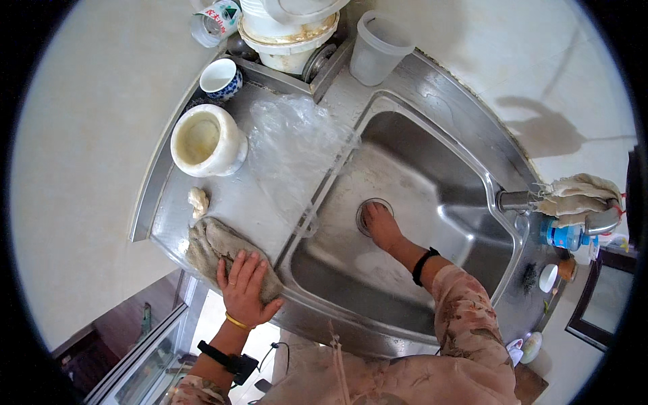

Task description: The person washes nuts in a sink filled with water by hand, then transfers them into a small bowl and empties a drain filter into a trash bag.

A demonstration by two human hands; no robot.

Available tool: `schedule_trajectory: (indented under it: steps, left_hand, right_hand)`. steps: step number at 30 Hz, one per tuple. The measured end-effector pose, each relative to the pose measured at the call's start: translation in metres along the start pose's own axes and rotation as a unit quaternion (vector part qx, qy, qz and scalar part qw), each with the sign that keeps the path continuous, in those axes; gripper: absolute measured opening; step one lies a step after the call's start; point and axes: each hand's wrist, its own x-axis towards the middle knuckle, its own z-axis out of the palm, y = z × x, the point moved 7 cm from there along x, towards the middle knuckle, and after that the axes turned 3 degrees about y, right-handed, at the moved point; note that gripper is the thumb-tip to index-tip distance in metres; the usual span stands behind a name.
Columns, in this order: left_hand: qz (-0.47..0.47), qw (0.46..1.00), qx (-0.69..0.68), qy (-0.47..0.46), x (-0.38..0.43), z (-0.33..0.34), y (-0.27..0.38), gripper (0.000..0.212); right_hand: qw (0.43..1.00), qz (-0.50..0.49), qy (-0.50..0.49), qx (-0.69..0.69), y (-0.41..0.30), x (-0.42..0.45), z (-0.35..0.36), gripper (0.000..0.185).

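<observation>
My left hand [246,291] lies flat, fingers slightly spread, on a folded grey-brown cloth [217,248] at the front left edge of the steel counter. Down in the stainless steel sink [329,253], my right hand [380,225] reaches into the round drain [362,217]; its fingertips are hidden in the opening, so what they touch cannot be seen. A crumpled clear plastic bag [298,147] is spread over the drainboard and hangs slightly over the sink's left rim. Beyond the cloth lies a small pale lump [198,201].
A white stone mortar [210,142] and a blue-and-white cup [221,79] stand at the left. Stacked white buckets [288,35] and a translucent plastic container [379,48] line the back. The cloth-wrapped faucet [572,200], a plastic bottle [567,237] and a white dish [548,278] are at the right.
</observation>
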Motion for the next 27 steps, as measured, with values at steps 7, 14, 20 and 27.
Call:
schedule_trajectory:
  steps: [7,14,20,27]
  left_hand:
    - [0.007,1.0,0.011,0.004,-0.003,0.003,-0.001,0.069]
    - [0.021,1.0,-0.001,0.021,0.001,0.004,0.001,0.07]
    - [0.028,0.999,0.025,-0.003,0.0,0.006,0.005,0.071]
    - [0.023,0.999,0.022,0.0,0.004,0.005,0.008,0.071]
  right_hand:
    - [0.996,0.088,0.021,0.026,0.034,-0.047,-0.063,0.027]
    - [0.939,0.267,-0.179,-0.118,0.317,-0.217,-0.001,0.032]
    - [0.69,0.649,0.009,0.321,0.239,-0.252,0.038,0.057]
    - [0.949,0.299,0.101,-0.009,0.102,-0.061,0.001,0.013]
